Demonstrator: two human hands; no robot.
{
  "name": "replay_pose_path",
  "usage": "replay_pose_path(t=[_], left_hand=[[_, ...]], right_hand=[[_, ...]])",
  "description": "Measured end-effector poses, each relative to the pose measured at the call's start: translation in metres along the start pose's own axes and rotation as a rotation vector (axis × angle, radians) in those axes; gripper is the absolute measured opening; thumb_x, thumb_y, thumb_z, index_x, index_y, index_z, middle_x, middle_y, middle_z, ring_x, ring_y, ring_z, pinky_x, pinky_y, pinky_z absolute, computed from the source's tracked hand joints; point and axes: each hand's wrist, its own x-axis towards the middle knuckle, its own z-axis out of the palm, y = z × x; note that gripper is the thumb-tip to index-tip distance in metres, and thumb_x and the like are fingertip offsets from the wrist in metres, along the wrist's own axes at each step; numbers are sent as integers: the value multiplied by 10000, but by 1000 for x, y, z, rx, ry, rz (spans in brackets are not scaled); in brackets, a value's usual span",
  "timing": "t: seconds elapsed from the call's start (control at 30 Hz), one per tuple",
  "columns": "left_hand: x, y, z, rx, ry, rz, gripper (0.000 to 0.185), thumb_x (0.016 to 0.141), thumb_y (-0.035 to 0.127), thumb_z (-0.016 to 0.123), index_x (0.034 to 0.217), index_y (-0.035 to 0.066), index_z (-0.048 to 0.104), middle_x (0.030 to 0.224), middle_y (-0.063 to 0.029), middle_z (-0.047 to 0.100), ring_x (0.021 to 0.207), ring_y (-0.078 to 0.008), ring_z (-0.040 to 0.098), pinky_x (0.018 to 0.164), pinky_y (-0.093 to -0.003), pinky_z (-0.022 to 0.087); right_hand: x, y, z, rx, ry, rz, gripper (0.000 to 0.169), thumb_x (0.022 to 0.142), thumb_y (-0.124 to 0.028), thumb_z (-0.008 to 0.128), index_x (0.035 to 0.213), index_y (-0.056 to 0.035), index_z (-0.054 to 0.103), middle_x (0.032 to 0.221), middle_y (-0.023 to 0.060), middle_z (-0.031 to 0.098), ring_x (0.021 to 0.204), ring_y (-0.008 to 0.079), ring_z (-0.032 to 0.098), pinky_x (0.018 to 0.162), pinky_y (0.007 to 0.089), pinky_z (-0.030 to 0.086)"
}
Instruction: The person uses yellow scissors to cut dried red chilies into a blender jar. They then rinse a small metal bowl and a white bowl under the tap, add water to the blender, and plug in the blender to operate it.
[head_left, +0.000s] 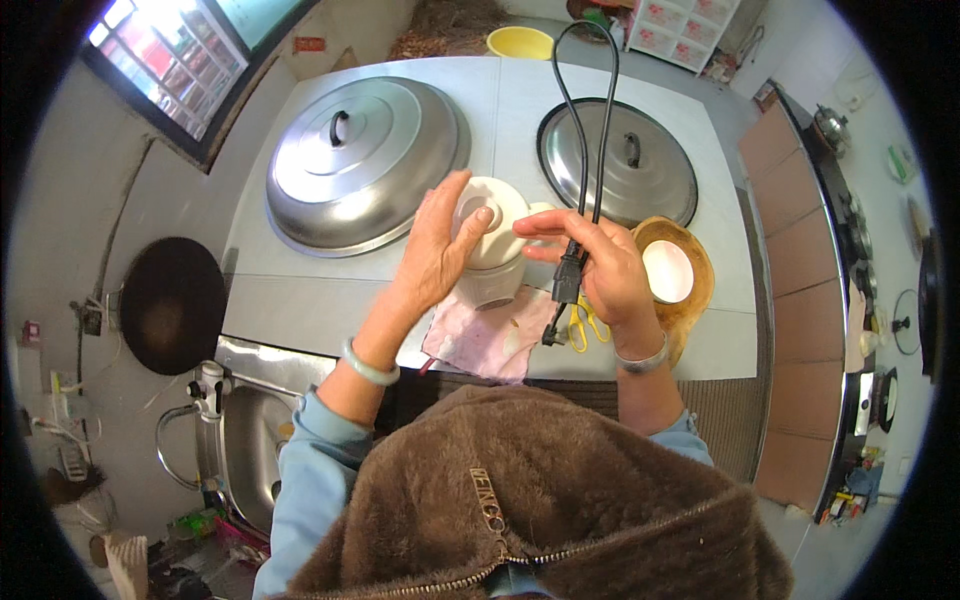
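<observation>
A lidded cream electric pot (491, 281) stands near the table's front edge. My left hand (442, 240) rests against the left of its round lid (504, 244), the thumb by the lid's knob. My right hand (600, 259) is at the pot's right, with a black power cord (617, 67) looped up from it; the cord's connector (568, 279) hangs in front of the palm. Whether the fingers grip the cord is hard to tell. A pink cloth (495, 337) lies before the pot, and yellow scissors (577, 337) lie under my right hand.
A large domed metal lid (360, 172) is at the back left, a flatter metal lid (600, 142) at the back right. A white bowl (667, 271) sits on a wooden tray (701, 262) at the right. A steel sink (255, 427) with a faucet is at the lower left.
</observation>
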Motion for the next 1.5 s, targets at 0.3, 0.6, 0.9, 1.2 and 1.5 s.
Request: replay_pose_path(t=[0.3,0.6,0.9,1.2,1.5], left_hand=[[-57,54,-13,-848,-159,-287,659,963,166,668,1495,8,313,1100,-103,641,1005,-144,595,883,-296,507],[-66,38,-20,-712,92,-311,272,1004,144,587,1217,-22,622,1001,-112,720,923,-177,682,845,-295,530],[-71,45,12,-656,12,-322,216,993,115,593,1127,-44,650,925,-85,706,868,-142,659,808,-283,536],[-60,-57,-7,-420,442,-491,527,1020,393,507,1325,-33,553,1187,-116,639,1122,-196,580,956,-348,456],[-26,-105,48,-644,198,-379,634,1052,497,368,1411,-11,492,1439,-120,525,1320,-197,476,1123,-290,322]], right_hand=[[16,10,33,-418,-55,-114,342,1037,-222,494,1065,47,702,1175,118,688,1169,206,587,1038,355,423],[0,11,3,-478,80,-143,324,1030,-252,561,1015,22,733,803,-17,589,724,48,543,640,222,439],[-16,21,-50,-404,220,-6,389,992,-360,614,970,7,743,757,10,631,550,60,524,508,207,416],[18,76,-87,-416,354,145,429,977,-284,551,1222,61,617,1016,150,689,690,178,690,598,267,503],[43,110,-79,-432,222,231,379,930,-102,431,1234,33,612,985,125,691,816,210,731,737,309,505]])
